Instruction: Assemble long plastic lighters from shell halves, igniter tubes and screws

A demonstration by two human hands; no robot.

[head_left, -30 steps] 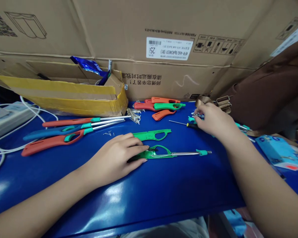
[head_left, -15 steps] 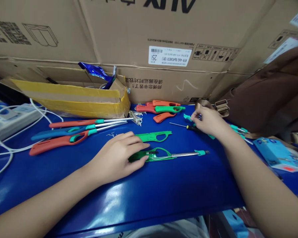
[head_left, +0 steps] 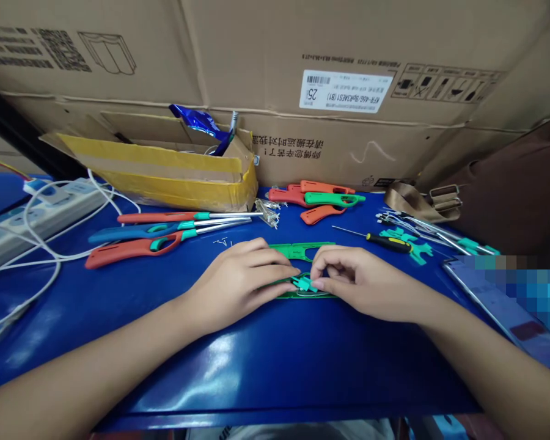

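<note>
My left hand [head_left: 250,278] is closed on the handle end of a green lighter shell half [head_left: 318,296] lying on the blue table. In a pinch, my right hand [head_left: 360,282] holds a teal plastic trigger [head_left: 305,283] at the shell's grip opening, close to my left fingertips. My right hand hides the shell's metal tube. Just behind lies the matching green shell half [head_left: 286,250], partly covered by my fingers. Loose teal triggers [head_left: 419,250] rest beyond my right hand, partly under a yellow-and-black screwdriver [head_left: 389,242].
Assembled lighters [head_left: 137,250] lie at left, near small screws [head_left: 222,242]. Red, orange and green shells [head_left: 323,212] form a pile at the back. Metal tubes with wires [head_left: 433,229] and a phone [head_left: 499,311] are at right. A yellow-taped carton [head_left: 165,183] and power strip [head_left: 50,208] stand at left.
My right hand has come from the teal triggers beside the screwdriver to the green shell, bringing one trigger with it. My left hand stays on the shell. The view has shifted.
</note>
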